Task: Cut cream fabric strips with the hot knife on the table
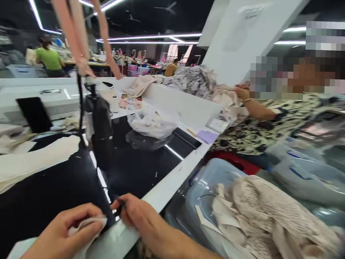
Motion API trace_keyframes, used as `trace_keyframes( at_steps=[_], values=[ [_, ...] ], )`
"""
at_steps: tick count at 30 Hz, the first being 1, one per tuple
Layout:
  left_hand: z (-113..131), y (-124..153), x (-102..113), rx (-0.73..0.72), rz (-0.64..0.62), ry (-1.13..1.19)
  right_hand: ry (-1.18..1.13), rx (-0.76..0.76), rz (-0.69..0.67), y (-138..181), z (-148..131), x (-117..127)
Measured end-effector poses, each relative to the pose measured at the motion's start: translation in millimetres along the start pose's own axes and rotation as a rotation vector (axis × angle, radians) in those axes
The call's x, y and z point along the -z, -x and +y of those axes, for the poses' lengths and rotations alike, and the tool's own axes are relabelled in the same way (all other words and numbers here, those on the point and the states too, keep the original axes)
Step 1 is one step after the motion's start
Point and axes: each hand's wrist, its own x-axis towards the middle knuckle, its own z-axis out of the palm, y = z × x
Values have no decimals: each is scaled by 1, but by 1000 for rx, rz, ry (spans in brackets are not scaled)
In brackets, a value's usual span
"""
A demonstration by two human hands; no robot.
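My left hand (65, 231) is closed on a piece of cream fabric (85, 224) at the near edge of the glossy black worktop (137, 166). My right hand (141, 217) sits just to its right, fingers pinched on a small dark tool (119, 205) whose shape I cannot make out. A dark sheet (83, 179) lies between the hands and a black bottle (100, 121) that stands further back.
A plastic bag of fabric scraps (152, 123) lies on the worktop. Cream fabric (27, 160) spreads at the left. A clear bin (204, 191) of pleated cream fabric stands at the right. A person in a patterned top (263, 125) sits beyond it, handling cloth.
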Motion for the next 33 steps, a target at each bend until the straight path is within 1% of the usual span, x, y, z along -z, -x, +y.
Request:
trace_keyframes(
  at_steps=[1,3,5,7,11,15,20,24,27,33],
  values=[
    [10,5,4,58,-2,35,25,-35,17,1,1,4],
    [27,6,7,121,-22,115,61,-84,75,2,7,12],
    [37,3,8,134,-53,171,77,-115,41,3,13,17],
    [42,0,7,135,-60,215,111,-153,5,5,15,20],
    [42,4,7,140,-56,299,222,-227,-40,8,7,19],
    [40,6,7,93,-68,341,300,-154,-96,6,1,15],
    [38,6,7,57,-50,325,322,-47,-86,4,1,11],
    [37,7,7,33,-45,279,336,18,-112,2,2,8],
    [38,7,8,37,-50,264,361,50,-144,0,3,8],
    [42,8,10,54,-45,216,373,103,-138,-1,4,7]
  ],
)
